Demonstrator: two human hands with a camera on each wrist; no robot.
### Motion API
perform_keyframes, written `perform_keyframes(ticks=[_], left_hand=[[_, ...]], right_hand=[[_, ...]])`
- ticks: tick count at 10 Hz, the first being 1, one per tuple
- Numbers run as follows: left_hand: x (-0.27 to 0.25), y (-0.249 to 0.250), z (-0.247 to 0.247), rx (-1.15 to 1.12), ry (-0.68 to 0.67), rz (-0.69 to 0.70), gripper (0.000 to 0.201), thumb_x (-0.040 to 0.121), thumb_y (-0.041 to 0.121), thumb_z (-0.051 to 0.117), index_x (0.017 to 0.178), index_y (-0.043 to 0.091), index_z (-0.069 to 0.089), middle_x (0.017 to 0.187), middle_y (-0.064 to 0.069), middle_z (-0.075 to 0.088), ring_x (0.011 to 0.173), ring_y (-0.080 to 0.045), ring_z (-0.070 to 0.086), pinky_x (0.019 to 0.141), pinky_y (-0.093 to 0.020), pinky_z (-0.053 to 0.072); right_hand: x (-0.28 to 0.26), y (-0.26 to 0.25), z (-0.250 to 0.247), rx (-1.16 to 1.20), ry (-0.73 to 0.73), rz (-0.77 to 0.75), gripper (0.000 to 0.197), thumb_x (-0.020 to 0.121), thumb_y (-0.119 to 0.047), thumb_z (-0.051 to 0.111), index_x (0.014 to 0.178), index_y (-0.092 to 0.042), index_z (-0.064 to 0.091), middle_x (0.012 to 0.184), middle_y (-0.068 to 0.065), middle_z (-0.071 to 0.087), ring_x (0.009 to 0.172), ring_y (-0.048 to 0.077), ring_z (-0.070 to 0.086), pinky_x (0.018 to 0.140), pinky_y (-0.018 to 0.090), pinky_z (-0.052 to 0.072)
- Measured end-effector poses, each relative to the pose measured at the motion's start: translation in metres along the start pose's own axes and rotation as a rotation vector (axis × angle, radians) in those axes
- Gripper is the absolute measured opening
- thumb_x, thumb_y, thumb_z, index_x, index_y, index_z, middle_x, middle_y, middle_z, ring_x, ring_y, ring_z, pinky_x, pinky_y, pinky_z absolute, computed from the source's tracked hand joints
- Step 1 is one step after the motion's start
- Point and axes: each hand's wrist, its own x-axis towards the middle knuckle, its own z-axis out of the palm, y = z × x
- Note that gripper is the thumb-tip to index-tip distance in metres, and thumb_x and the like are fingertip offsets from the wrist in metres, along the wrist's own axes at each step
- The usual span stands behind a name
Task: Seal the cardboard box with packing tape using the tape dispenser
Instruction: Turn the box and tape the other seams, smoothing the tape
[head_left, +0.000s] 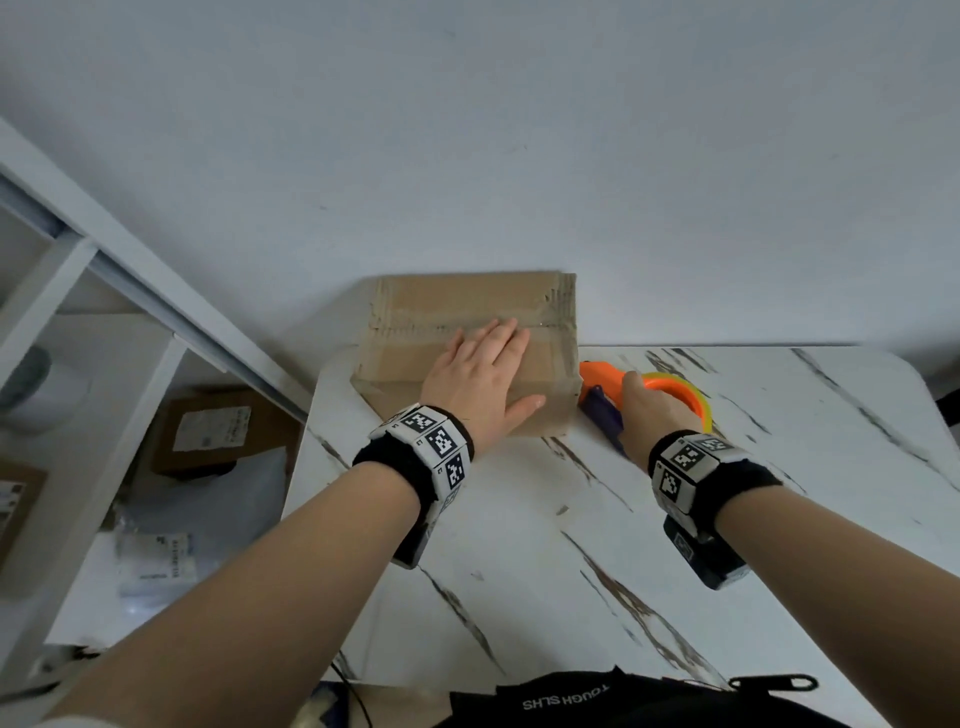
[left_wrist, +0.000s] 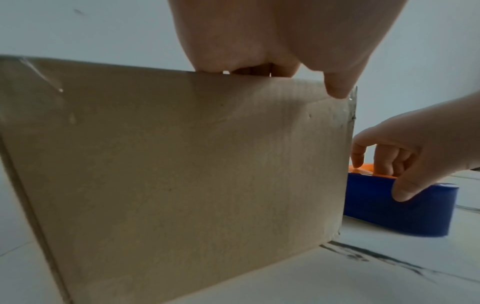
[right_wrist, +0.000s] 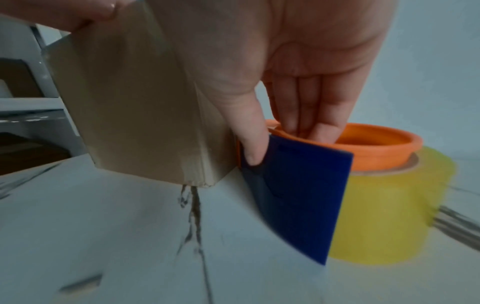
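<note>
Left hand (head_left: 480, 379): flat, fingers straight, pressing on cardboard box (head_left: 415, 332).
Right hand (head_left: 649, 410): grasping tape dispenser (head_left: 597, 376), fingers inside its orange ring.
Worktop (head_left: 571, 545): carries both.

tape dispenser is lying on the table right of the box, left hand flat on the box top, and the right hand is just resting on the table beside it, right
Not quite: the right hand is on the tape dispenser itself, fingers in its orange ring and thumb on the blue plate, as the right wrist view shows. The rest stands.
</note>
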Motion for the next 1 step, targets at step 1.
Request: perform_keyframes(ticks=[1], left_hand=[[-0.0009,-0.0002,-0.0068,-0.028,0.034,-0.031,0.071,0.092,0.055,0.031,0.148,0.017,0.010,0.158,-0.001,0.009,0.146,-0.017,0.008,0.119,-0.036,0.003]], right_hand=[[-0.0020,0.0006,-0.0118,0.028,-0.011,-0.049,0.034,0.088,-0.016,0.055,0.116,-0.004,0.040,0.071,0.006,0.053,0.066,0.028,0.056,0.053,0.032,0.044]])
